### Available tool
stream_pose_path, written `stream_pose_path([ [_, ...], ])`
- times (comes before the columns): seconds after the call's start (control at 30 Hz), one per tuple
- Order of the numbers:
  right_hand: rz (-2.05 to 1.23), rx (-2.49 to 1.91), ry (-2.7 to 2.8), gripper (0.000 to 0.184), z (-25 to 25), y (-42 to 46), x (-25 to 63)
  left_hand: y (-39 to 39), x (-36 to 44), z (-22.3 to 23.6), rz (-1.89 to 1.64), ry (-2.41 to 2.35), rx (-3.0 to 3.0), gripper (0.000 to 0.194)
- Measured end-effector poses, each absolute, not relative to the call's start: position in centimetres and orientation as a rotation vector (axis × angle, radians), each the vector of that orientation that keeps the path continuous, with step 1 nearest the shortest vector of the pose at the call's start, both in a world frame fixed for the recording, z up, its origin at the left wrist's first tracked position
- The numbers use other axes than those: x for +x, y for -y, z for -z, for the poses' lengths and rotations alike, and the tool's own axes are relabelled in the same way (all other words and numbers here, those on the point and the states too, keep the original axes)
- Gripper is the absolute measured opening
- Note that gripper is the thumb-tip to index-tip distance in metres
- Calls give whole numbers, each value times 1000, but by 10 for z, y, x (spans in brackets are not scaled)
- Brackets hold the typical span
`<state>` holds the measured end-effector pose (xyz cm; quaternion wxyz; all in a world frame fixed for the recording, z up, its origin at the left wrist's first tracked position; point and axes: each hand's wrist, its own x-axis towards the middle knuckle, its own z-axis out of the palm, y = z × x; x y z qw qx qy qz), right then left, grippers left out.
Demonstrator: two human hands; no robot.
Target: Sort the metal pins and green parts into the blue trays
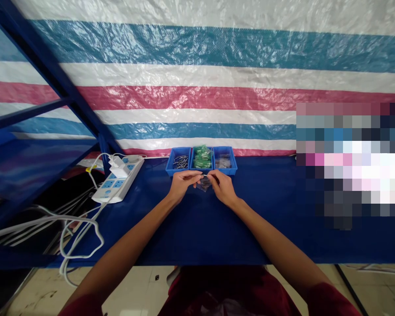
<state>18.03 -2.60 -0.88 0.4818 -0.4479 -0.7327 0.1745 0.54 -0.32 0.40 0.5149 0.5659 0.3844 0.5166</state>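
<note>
Between my two hands a small clear plastic bag hangs over the blue table, pinched along its upper edge. My left hand is closed on the bag's left side. On its right side my right hand pinches it too. Something dark shows faintly inside the bag, too small to name. Just beyond my hands stand three blue bins in a row: the left bin has small metal parts, the middle one has green plastic packets, and the right bin has clear bags.
A white power strip with a plugged-in charger lies on the left of the table. White cables loop over the left edge beside a blue metal frame. A striped plastic sheet hangs behind. The right side is pixelated.
</note>
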Motion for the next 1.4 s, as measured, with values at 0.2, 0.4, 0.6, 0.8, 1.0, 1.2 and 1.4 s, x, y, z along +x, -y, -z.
stream_pose_path([
  [0.2,-425,-1073,1814,30,6,28,179,4,8,-2,-1243,-886,1303,28],
  [0.4,-384,-1104,1757,31,7,27,179,5,2,-7,-1205,-954,1713,28],
  [0.6,-343,-1117,1709,29,8,26,180,4,-5,-9,-1060,-1031,1988,28],
  [0.8,-384,-1052,1787,28,9,27,180,4,-8,-11,-955,-989,1885,44],
  [1.0,-397,-993,1892,25,9,27,180,3,-8,-9,-926,-925,1826,41],
  [1.2,-361,-1036,1795,27,8,27,181,-1,-9,-8,-1065,-871,1736,36],
  [1.4,-343,-1098,1730,30,9,26,181,-1,-11,-6,-1447,-1058,1826,28],
])
